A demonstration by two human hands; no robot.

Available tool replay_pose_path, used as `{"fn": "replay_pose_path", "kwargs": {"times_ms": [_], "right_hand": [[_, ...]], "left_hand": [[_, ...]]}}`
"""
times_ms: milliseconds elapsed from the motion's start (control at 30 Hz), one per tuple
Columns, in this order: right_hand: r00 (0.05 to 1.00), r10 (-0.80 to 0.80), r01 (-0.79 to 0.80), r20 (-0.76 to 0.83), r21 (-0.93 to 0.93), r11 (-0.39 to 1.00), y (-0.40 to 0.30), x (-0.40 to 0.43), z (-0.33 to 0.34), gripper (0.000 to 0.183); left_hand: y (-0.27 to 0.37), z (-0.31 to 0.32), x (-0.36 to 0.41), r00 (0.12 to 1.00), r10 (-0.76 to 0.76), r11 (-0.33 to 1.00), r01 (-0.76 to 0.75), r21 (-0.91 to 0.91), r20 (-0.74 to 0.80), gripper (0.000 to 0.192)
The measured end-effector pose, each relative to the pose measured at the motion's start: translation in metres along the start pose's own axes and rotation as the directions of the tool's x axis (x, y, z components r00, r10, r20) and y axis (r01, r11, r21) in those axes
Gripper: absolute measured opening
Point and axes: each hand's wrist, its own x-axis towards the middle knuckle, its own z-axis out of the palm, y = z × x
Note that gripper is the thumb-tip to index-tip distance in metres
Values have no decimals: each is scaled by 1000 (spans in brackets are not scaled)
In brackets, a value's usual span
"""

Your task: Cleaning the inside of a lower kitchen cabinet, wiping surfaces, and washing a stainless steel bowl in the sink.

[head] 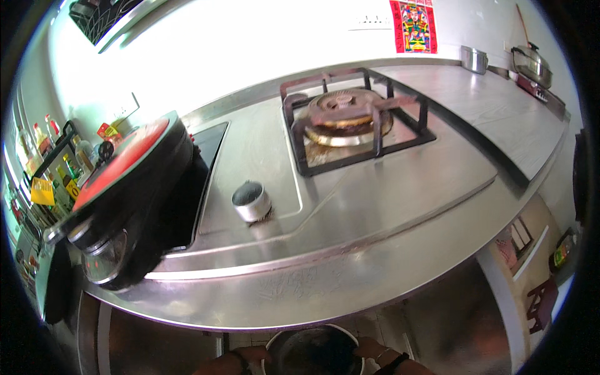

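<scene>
Low in the view, below the counter's front edge, a round pot (314,351) with a pale rim is held between my two hands. Its inside is dark, and I cannot tell what it contains. My left hand (251,355) grips the left side of the rim. On the opposite side, my right hand (370,348) has hold of the rim. Beyond the pot is a stainless steel cooktop (375,192). A black pan support (377,136) stands over its round gas burner (347,110), with no cookware on it. A control knob (251,201) sits left of the burner.
A black electric cooking appliance with a red top (136,154) covers the cooktop's left side. Bottles (70,166) crowd the left rack. At the far right are a metal pot (474,60) and a lidded pot (532,65) on a small stove (541,93).
</scene>
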Motion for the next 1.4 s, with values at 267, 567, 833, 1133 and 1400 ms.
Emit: {"fn": "replay_pose_path", "kwargs": {"times_ms": [267, 567, 833, 1133, 1400], "right_hand": [[985, 95, -50, -144, 287, 957, -37, -99, 18, 43], [954, 287, -251, -86, 294, 922, -130, -265, -25, 36], [880, 425, -331, -213, 367, 869, -193, -396, -77, 37], [731, 379, -317, -568, 210, 925, -208, -500, -125, 36], [584, 201, -201, -786, 100, 975, -234, -567, -188, 26]], "left_hand": [[72, 19, -48, 984, 73, 967, -31, 251, -161, 38], [328, -27, -116, 735, -676, 536, 540, -649, 53, 18], [392, -38, -126, 749, -641, 554, 603, -575, 167, 15], [537, -79, -137, 840, -541, 696, 427, -577, -32, 37], [619, -105, -167, 907, -368, 807, 203, -554, -204, 45]]}}
